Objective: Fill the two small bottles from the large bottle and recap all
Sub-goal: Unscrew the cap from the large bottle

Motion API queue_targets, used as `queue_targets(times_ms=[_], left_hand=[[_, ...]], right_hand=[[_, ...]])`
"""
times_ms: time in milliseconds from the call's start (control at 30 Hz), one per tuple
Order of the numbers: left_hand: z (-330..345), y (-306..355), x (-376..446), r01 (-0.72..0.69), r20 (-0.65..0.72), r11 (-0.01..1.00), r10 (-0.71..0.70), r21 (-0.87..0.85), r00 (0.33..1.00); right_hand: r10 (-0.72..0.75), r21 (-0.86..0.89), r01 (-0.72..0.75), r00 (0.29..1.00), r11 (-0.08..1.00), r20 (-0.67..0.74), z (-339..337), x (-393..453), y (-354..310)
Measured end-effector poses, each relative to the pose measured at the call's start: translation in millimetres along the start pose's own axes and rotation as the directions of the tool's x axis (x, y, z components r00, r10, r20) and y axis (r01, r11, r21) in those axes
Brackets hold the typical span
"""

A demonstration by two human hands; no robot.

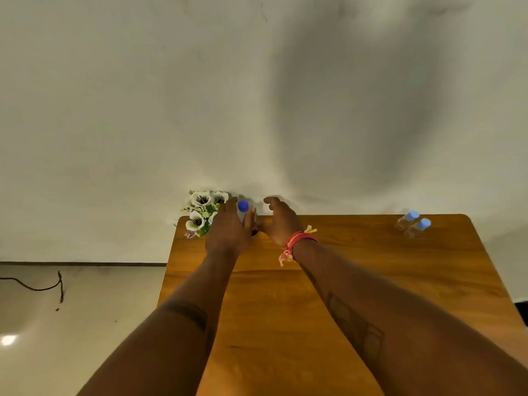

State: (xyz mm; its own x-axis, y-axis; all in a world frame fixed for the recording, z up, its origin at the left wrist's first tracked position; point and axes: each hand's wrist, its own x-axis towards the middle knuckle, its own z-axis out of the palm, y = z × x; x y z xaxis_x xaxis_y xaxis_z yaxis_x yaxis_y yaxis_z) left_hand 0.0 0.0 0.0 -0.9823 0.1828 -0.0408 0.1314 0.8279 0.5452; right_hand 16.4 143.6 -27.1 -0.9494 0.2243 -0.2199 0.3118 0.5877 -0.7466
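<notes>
left hand [228, 227] grips the large bottle [243, 210]; right hand [278, 221] hovers beside it, fingers relaxed.

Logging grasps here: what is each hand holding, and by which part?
The left hand grips the large bottle round its body, below the blue cap. The right hand holds nothing.

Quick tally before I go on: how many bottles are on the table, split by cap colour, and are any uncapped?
Large clear plastic bottle with dark blue cap, held by the left hand: 1
Small clear bottles with light blue caps, far right corner of the wooden table: 2
Uncapped: 0
Total bottles: 3
</notes>
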Motion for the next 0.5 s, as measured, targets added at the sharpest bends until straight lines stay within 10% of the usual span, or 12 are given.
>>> queue_targets(times_ms=[500], left_hand=[[23.7, -12.9, 15.9, -0.049, -0.071, 0.997, 0.052, 0.052, 0.996]], right_hand=[[-0.055, -0.006, 0.055, 0.998, 0.998, 0.029, 39.6, 22.6, 8.5]])
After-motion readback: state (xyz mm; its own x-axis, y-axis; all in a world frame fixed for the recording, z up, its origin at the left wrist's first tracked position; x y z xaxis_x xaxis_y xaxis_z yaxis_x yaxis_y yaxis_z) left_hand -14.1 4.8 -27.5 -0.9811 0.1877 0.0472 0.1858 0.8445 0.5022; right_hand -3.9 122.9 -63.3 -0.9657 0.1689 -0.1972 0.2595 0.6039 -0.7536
